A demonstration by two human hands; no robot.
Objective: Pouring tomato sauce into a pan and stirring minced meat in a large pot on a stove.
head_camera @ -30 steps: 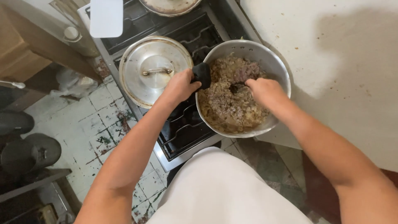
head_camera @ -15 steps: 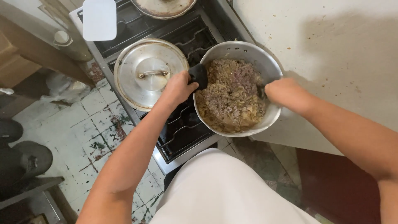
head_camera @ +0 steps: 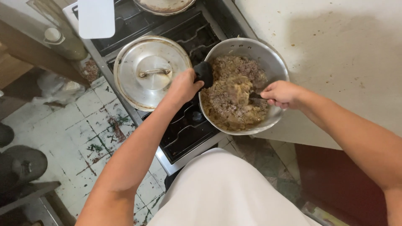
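Observation:
A large metal pot (head_camera: 268, 54) full of brownish cooked food (head_camera: 234, 96) sits on the stove (head_camera: 184, 129). My left hand (head_camera: 184, 86) grips the pot's black handle (head_camera: 204, 72) on its left rim. My right hand (head_camera: 282, 94) reaches in from the right over the pot and is closed on a dark utensil (head_camera: 255, 95) whose end is buried in the food. To the left of my left hand stands a second pot covered by a round metal lid (head_camera: 150, 69).
A pale countertop (head_camera: 347, 54) lies to the right of the stove. A white rectangular object (head_camera: 96, 17) and another pan (head_camera: 165, 5) sit at the stove's far end. Worn floor tiles (head_camera: 92, 134) and dark round objects (head_camera: 25, 163) lie at left.
My right hand has swung from the pot's middle out toward its right rim, dragging the utensil through the food. My left hand stays on the handle.

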